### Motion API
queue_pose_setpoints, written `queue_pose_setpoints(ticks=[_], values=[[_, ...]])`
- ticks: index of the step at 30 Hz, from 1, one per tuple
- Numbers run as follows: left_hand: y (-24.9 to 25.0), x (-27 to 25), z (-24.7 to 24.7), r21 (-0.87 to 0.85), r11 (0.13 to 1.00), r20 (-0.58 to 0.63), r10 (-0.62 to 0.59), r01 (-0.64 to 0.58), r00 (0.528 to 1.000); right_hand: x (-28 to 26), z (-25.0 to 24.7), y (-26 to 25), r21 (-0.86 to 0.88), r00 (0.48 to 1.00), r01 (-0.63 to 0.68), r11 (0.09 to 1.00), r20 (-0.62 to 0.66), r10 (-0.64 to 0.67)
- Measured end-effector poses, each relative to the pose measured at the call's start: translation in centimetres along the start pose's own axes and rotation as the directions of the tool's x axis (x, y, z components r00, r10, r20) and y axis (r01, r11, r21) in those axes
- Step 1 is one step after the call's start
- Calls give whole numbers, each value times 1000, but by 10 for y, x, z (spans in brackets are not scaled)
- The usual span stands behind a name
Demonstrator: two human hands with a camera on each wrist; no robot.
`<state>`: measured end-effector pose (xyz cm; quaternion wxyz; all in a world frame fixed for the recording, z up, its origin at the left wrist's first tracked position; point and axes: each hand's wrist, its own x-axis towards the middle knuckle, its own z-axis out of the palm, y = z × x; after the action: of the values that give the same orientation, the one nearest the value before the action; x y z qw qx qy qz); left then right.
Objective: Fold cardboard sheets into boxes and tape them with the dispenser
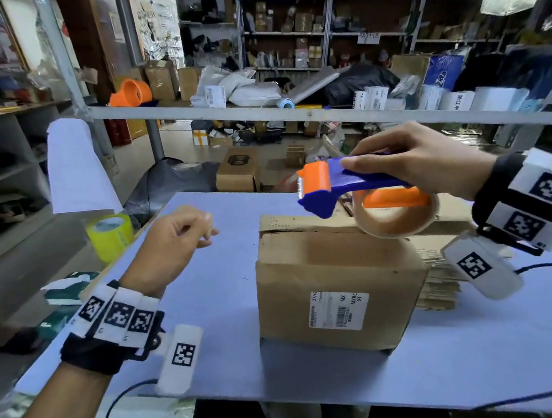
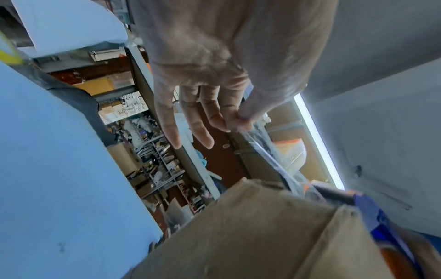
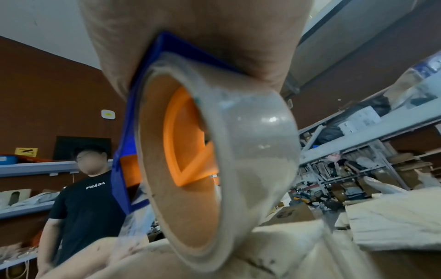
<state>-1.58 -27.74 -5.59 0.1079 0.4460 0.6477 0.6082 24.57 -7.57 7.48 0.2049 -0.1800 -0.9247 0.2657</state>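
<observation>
A brown cardboard box [image 1: 336,290] with a white shipping label stands on the pale blue table [image 1: 217,309]. Just above its top, my right hand [image 1: 398,160] grips the blue and orange tape dispenser [image 1: 340,185], whose clear tape roll [image 1: 397,220] hangs over the box's right rear. In the right wrist view the roll [image 3: 226,160] fills the frame under my palm. My left hand [image 1: 207,230] hovers left of the box. In the left wrist view its thumb and forefinger [image 2: 238,119] pinch the end of a clear tape strip [image 2: 264,152] that runs to the dispenser [image 2: 372,213] across the box [image 2: 238,236].
A stack of flat cardboard sheets [image 1: 440,280] lies right of the box. A yellow tape roll [image 1: 110,236] sits off the table's left corner. A grey shelf rail [image 1: 292,114] crosses behind the table. A person in a black T-shirt [image 3: 83,198] stands nearby.
</observation>
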Motion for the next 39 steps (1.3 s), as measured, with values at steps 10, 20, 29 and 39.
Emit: queue_pose_setpoints(ticks=[10,20,29,39], values=[[-19,-29,32,10,994,47,-108,108,993,-11,8,14,223,996,15,975,-88,5],[-13,-32,22,-61,995,-2,-80,79,997,-13,11,20,288,994,29,957,-106,1],[-27,-37,51,33,992,80,-123,121,989,-14,10,20,286,995,38,957,-98,-10],[-19,-37,58,480,870,126,57,-111,990,-17,10,22,283,991,58,958,-133,-21]])
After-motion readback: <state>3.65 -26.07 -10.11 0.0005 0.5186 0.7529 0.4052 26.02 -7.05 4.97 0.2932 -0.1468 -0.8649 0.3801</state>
